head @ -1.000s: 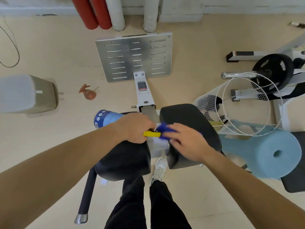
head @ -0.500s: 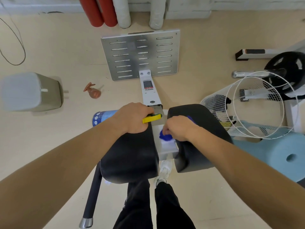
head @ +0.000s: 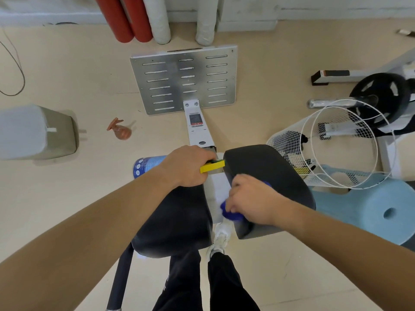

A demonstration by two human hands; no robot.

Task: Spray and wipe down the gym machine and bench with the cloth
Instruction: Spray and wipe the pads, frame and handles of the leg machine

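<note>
Cloth (head: 232,215), blue and bunched, is being gripped by the curled right hand (head: 249,200) and pressed against the white frame (head: 219,187) between the left pad (head: 175,216) and the right pad (head: 269,167). A yellow-tipped spray can (head: 147,164) is being clutched in the left hand (head: 188,167) above the left pad.

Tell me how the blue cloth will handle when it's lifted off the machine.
Probably floppy: the blue cloth is bunched and crumpled under the right hand, with no shape of its own. Likely light, since curled fingers alone gather it. Pushed, it should slide rather than roll along the smooth white frame between the black pads.
</note>
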